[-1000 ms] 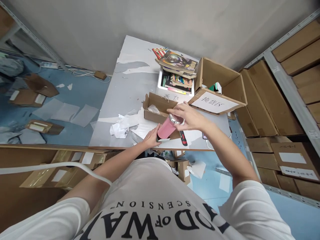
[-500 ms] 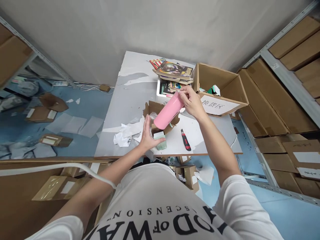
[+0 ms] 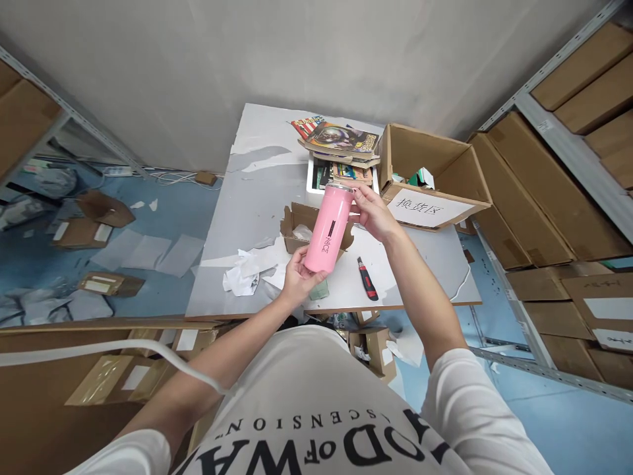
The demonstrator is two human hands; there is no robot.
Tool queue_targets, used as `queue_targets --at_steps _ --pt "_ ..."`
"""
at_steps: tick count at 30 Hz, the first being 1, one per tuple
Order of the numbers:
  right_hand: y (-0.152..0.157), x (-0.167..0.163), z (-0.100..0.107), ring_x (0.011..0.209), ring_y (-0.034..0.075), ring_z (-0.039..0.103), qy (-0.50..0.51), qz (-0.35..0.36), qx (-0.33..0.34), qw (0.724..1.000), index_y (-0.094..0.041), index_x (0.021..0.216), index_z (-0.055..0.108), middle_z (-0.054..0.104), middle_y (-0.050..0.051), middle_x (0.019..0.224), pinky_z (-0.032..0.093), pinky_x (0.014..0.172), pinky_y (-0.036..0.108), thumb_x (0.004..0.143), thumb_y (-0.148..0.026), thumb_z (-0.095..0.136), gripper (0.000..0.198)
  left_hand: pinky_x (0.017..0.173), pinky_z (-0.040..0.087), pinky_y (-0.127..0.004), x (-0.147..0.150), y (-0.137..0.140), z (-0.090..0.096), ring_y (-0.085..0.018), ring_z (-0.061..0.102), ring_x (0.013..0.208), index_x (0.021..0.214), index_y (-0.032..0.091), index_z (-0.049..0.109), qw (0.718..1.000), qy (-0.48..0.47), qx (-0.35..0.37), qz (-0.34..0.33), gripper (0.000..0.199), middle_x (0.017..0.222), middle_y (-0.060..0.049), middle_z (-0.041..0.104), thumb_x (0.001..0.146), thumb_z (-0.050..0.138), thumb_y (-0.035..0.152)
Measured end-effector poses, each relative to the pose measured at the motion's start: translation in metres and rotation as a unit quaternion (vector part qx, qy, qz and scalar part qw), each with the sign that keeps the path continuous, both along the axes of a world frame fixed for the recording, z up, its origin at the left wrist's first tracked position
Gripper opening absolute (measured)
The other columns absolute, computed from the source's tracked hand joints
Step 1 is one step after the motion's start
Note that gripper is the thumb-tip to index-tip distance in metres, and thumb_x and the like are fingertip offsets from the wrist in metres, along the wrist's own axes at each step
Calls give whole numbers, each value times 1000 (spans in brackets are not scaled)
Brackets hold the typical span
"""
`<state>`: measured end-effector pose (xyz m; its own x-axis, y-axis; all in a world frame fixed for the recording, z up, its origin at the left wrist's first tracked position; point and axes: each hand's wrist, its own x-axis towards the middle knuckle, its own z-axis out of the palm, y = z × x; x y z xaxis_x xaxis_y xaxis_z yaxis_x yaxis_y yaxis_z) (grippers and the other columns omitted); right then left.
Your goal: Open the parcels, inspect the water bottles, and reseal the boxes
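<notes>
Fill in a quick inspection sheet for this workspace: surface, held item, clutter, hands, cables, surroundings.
Surface: table, white with grey patches.
Held item: pink bottle, tilted, silvery rim on top.
Clutter: crumpled paper; small open carton behind the bottle; red-black cutter, blade state unclear; books and large carton farther back.
Hands: left hand at the bottle's base, right hand near its top.
Cables: white cord crossing the left forearm in view; thinner cord at the table's right edge.
Surroundings: boxes on right-hand shelving; loose sheets on the floor, left.
</notes>
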<state>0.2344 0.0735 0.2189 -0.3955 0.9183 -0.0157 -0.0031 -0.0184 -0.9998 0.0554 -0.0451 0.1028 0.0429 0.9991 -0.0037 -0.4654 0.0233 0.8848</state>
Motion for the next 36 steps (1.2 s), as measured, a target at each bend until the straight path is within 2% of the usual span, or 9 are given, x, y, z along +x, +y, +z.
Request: queue_targets --at_steps 4,9,11,13,16,20,26,30,36 --pt "0 4 0 99 21 60 20 1 7 1000 -33 112 54 59 2 115 53 83 44 71 -71 60 56 89 50 -35 2 -2 10 -23 59 108 115 22 52 999 -45 -17 -15 67 116 -8 61 57 85 32" --pt "-6 2 -5 102 24 59 79 8 25 997 -38 119 45 57 2 118 54 80 46 63 -82 54 72 90 49 -44 1 -12 35 -29 64 100 119 14 54 962 -176 -105 -179 68 112 -16 65 69 68 58" --pt "-9 -2 -6 101 24 60 82 -11 33 996 -39 122 41 58 2 116 55 78 45 62 -79 59 74 92 48 -45 3 -15 41 -30 64 100 117 11 56 949 -199 -124 -210 69 113 -18 64 72 62 63" --pt "-11 -6 -4 99 23 61 76 -47 43 995 -39 122 40 58 2 114 55 76 43 64 -73 65 72 93 48 -45 6 -15 44 -29 63 103 119 14 54 956 -194 -118 -187 65 119 -17 61 74 63 61" --pt "-12 -7 1 97 22 60 50 -95 53 993 -38 118 42 57 1 113 55 75 40 66 -68 67 65 92 49 -42 11 -13 41 -24 60 107 121 24 49 987 -126 -70 -76 67 130 -10 53 65 77 48" --pt "-14 -5 3 99 21 58 16 -118 56 991 -38 114 44 57 1 114 55 76 39 64 -68 69 63 87 51 -35 19 -15 32 -17 61 96 110 24 48 998 -10 -41 40 67 125 -7 54 56 86 31" --pt "-23 -4 -1 103 23 55 -22 -104 58 993 -39 122 41 55 3 119 54 80 39 60 -72 69 75 87 52 -37 23 -27 30 -16 62 90 111 23 48 997 -26 -63 26 59 119 -8 57 63 80 34" --pt "-33 -5 4 111 24 53 7 -104 81 991 -38 124 39 50 4 130 53 81 40 63 -78 60 76 81 54 -36 21 -31 34 -17 62 89 107 22 54 993 -97 -64 36 54 112 -6 62 61 77 39" --pt "-47 -9 10 107 26 55 89 -86 80 989 -38 123 37 52 4 125 52 80 44 61 -81 58 77 75 55 -41 17 -35 41 -23 67 76 107 14 59 967 -189 -134 -105 58 89 -11 69 72 54 59"
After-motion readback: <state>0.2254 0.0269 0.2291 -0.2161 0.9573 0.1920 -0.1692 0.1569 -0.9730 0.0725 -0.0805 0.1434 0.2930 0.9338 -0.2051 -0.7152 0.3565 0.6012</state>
